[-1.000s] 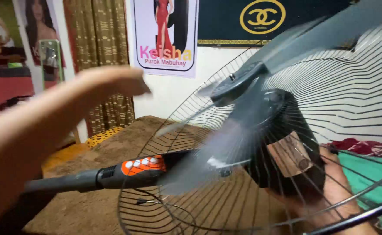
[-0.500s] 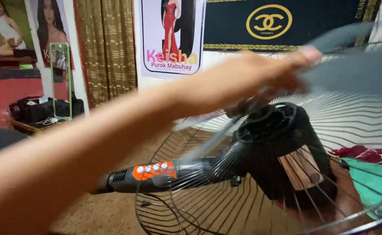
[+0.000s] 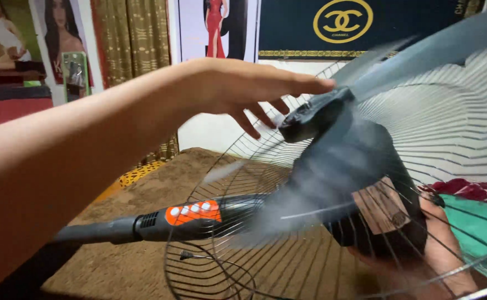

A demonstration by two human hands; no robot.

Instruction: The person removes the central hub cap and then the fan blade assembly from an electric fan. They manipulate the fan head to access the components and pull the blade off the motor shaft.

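Left hand (image 3: 238, 91): fingers spread, palm down, hovering just above fan hub (image 3: 315, 114).
Right hand (image 3: 438, 250): behind wire guard (image 3: 265, 244), cupped around dark motor housing (image 3: 377, 216).
Fan blades (image 3: 421, 50): grey, blurred.
Fan: lying over brown bed cover (image 3: 143, 194).

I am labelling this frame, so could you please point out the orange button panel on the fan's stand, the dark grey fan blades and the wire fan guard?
orange button panel (image 3: 193, 211), head view, middle of the panel.
dark grey fan blades (image 3: 315, 114), head view, hub cap.
wire fan guard (image 3: 221, 272), head view, lower left wires.
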